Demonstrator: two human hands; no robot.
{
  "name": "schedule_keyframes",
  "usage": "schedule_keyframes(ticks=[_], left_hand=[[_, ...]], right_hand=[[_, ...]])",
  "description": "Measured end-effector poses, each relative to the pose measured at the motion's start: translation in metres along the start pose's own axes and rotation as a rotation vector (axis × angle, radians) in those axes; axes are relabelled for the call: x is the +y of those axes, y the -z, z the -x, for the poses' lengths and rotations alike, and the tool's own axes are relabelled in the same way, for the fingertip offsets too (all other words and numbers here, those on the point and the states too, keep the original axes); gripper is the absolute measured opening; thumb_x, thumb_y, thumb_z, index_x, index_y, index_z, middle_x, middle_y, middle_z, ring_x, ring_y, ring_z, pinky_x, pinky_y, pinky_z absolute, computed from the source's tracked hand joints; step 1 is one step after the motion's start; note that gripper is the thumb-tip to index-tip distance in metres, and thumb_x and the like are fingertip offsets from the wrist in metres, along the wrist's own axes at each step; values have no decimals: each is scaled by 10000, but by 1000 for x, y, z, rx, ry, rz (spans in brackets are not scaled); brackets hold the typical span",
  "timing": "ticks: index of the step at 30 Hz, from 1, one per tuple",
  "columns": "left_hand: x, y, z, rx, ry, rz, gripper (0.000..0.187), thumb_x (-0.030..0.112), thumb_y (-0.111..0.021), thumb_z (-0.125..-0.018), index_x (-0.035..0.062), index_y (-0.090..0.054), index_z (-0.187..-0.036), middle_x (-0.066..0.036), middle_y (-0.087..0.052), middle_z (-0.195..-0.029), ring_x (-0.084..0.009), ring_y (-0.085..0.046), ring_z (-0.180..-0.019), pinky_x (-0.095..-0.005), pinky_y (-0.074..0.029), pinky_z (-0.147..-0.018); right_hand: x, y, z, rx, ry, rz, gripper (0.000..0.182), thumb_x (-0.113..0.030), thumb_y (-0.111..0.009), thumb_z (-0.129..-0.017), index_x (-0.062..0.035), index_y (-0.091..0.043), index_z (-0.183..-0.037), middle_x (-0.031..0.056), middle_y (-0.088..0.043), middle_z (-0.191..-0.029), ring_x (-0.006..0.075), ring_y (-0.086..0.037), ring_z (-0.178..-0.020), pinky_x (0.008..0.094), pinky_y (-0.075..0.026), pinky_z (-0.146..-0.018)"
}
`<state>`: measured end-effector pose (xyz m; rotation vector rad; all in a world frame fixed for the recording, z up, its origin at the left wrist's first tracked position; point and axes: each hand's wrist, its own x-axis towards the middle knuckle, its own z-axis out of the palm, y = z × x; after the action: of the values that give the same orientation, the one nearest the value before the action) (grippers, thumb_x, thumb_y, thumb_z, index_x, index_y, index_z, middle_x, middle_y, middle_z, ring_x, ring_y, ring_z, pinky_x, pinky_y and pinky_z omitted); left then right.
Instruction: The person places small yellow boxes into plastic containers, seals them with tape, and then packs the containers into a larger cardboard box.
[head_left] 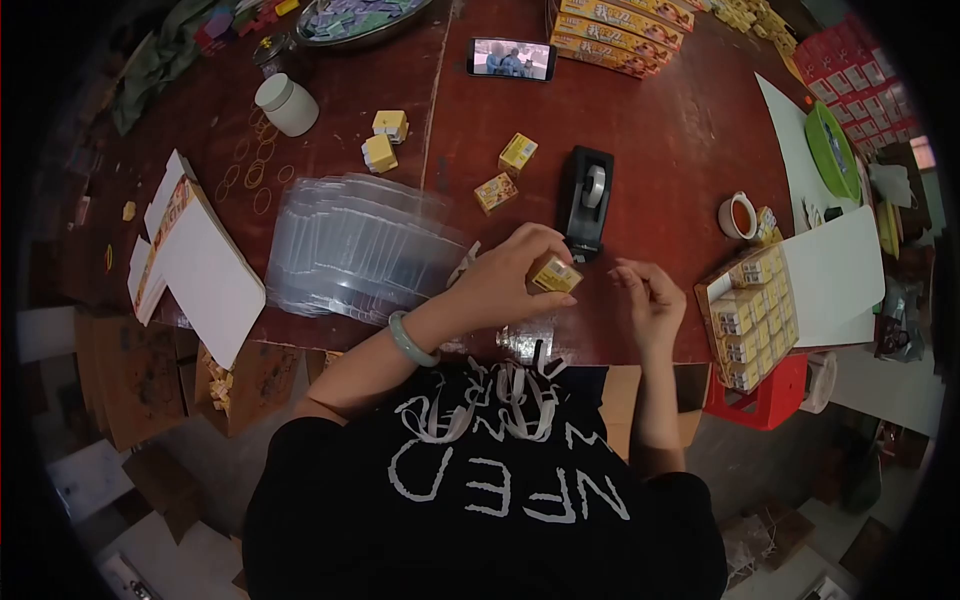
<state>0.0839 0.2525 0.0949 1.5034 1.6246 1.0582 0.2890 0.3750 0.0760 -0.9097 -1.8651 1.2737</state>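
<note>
My left hand [515,275] is closed round a small yellow box [555,275], just below the black tape dispenser [588,200]. To the right of the dispenser's lower end, my right hand [650,295] is raised with thumb and fingertips pinched together; whatever is between them is too small to make out. Two more small yellow boxes [518,152] lie left of the dispenser. Clear plastic sheets [350,245] are fanned out beside my left forearm.
A white jar [287,104], rubber bands [262,150] and white cartons [205,270] are at the left. A phone [511,59] and orange boxes [620,35] lie at the back. At the right are a small cup [738,215] and a tray of small boxes [750,315].
</note>
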Motion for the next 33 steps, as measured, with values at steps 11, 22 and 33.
schedule_keyframes(ticks=[11,22,33], left_hand=[[34,22,2,-289,84,516,662,241,-870,-748,19,-470,-1227,-84,-613,-1117,-137,-603,-1024,-274,-520,-821],[28,17,-1,-233,-65,361,834,384,-870,-735,-57,-430,-1290,-155,-600,-1127,-171,-594,-1057,-297,-510,-843],[36,7,1,-132,-69,498,555,375,-742,-878,41,-471,-1228,-37,-616,-888,-94,-557,-793,-257,-445,-717]], right_hand=[[-103,8,-55,-863,144,-190,480,69,-578,-878,-32,-480,-1337,-6,-496,-693,77,-443,-643,227,-373,-624],[-97,6,-63,-986,114,-216,412,82,-634,-854,-35,-504,-1227,-22,-483,-687,70,-397,-645,231,-334,-605],[-73,11,-70,-922,-141,-277,441,-28,-761,-834,-51,-484,-1178,-62,-477,-642,19,-404,-586,210,-308,-554]])
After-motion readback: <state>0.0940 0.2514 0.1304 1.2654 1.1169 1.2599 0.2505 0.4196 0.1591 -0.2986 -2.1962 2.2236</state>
